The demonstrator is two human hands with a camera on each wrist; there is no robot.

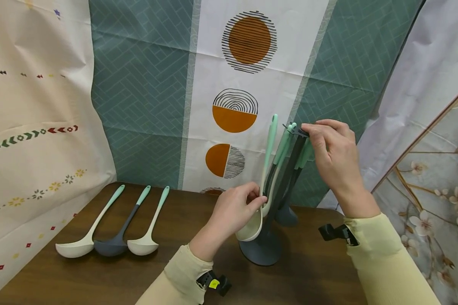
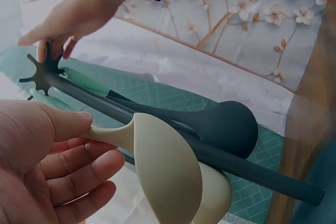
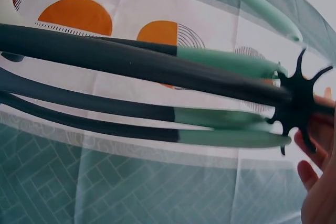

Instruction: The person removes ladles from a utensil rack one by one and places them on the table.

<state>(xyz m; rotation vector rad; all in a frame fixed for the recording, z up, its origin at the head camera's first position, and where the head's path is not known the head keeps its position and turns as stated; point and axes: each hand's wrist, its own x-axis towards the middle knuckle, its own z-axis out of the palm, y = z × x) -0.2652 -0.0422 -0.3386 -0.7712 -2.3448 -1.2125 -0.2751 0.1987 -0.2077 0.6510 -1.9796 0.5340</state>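
In the head view my left hand pinches a cream ladle low on its handle, just above the bowl. Its mint-green handle end points up, apart from the hooks in the right wrist view. Beside it stands a dark grey utensil stand with a round base and a spidery ring of hooks on top. The fingers of my right hand grip that hooked top. Several utensils with mint handle ends hang there, among them a dark ladle and a cream one partly hidden behind the held ladle.
On the left of the brown wooden table lie three ladles side by side: a cream one, a dark grey one and a smaller cream one. A patterned cloth hangs close behind the stand, with a floral cloth at right.
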